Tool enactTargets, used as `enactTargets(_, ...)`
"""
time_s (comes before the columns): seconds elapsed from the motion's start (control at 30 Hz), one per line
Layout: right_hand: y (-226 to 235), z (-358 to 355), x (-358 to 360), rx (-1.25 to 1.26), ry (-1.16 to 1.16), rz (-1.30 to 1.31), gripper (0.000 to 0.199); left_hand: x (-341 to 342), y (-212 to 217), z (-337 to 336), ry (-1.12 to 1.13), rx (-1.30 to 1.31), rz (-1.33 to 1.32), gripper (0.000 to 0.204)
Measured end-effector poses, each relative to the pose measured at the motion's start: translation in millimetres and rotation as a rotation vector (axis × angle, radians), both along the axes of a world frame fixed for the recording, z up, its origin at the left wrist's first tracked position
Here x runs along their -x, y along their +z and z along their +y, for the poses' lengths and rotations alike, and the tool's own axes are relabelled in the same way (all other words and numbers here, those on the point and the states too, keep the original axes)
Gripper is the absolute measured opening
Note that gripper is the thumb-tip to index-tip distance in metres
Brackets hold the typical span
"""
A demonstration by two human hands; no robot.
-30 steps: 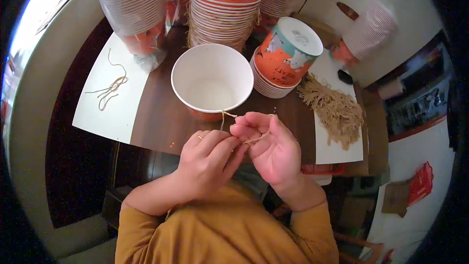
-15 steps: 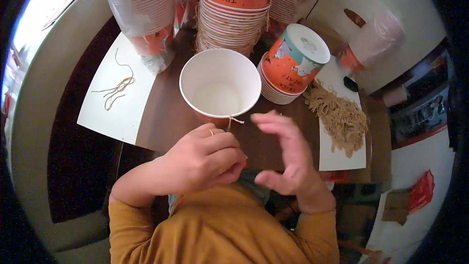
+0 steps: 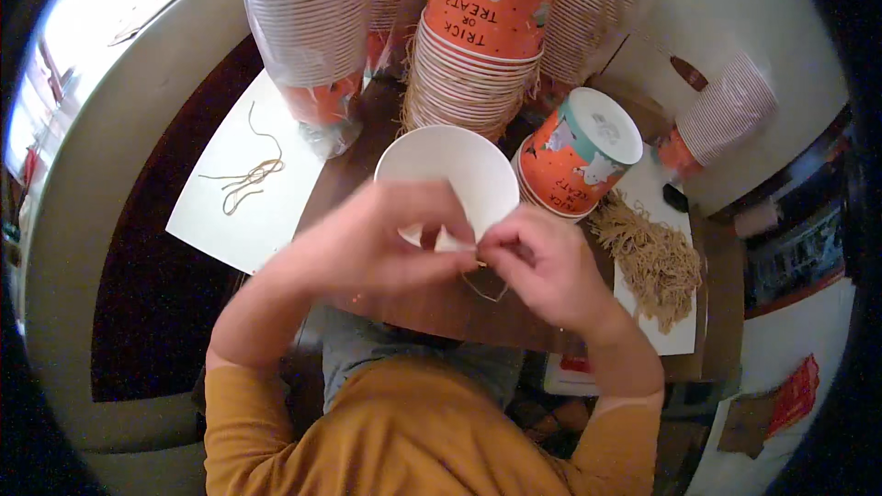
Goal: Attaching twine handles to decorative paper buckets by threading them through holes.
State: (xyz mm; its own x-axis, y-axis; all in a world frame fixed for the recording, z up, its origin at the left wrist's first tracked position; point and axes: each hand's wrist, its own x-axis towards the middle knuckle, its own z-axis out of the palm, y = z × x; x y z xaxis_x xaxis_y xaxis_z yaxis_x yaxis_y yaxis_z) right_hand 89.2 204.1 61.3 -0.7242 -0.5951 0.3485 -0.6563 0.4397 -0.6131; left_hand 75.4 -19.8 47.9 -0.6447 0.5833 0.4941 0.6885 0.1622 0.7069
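A white paper bucket (image 3: pixel 450 149) with an orange outside stands upright, its open mouth facing me. My left hand (image 3: pixel 381 234), blurred, reaches over its near rim with thumb and fingertips pinched together. My right hand (image 3: pixel 549 266) meets those fingertips at the rim, its thumb and forefinger closed. Both pinch a thin tan string (image 3: pixel 489 296), which hangs in a small loop below them. Fingers hide the exact point where string and bucket meet.
Behind the bucket rises a tall stack of orange buckets (image 3: pixel 473 73) with strings at their rims. A shorter stack (image 3: pixel 574 161) stands to the right, beside a heap of tan strings (image 3: pixel 652 257). Loose strings (image 3: pixel 253 179) lie on a white sheet at left, near plastic-wrapped buckets (image 3: pixel 308 28).
My right hand has gone from open to pinching the string at the rim. My left hand has risen over the bucket's near edge. The whole view has shifted.
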Motion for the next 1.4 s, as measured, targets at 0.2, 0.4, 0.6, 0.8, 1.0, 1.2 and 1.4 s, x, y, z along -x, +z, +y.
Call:
enactTargets(0.2,41,-16,51,0.287,-0.129,-0.212,0.006,100,-39,-24,0.515,0.199,0.203,0.043)
enactTargets(0.4,-10,-21,89,-0.081,-0.256,-0.401,0.015,55,-45,1,0.527,0.231,-0.221,0.047)
enactTargets(0.6,-34,-19,65,-0.054,-0.295,-0.573,0.016,0,-32,13,0.387,0.166,-0.468,0.045)
enactTargets(0.8,-46,-18,51,-0.078,-0.284,-0.611,0.017,-9,-61,17,0.379,-0.147,-0.64,0.044)
enactTargets(1.0,-55,-25,52,-0.088,-0.291,-0.532,0.017,-14,-55,22,0.37,-0.137,-0.697,0.043)
enactTargets(1.2,-64,-27,52,0.032,-0.338,-0.456,0.021,-14,-55,22,0.345,-0.145,-0.717,0.043)
enactTargets(1.4,-67,-26,52,0.067,-0.375,-0.521,0.022,-12,-56,24,0.32,-0.166,-0.76,0.044)
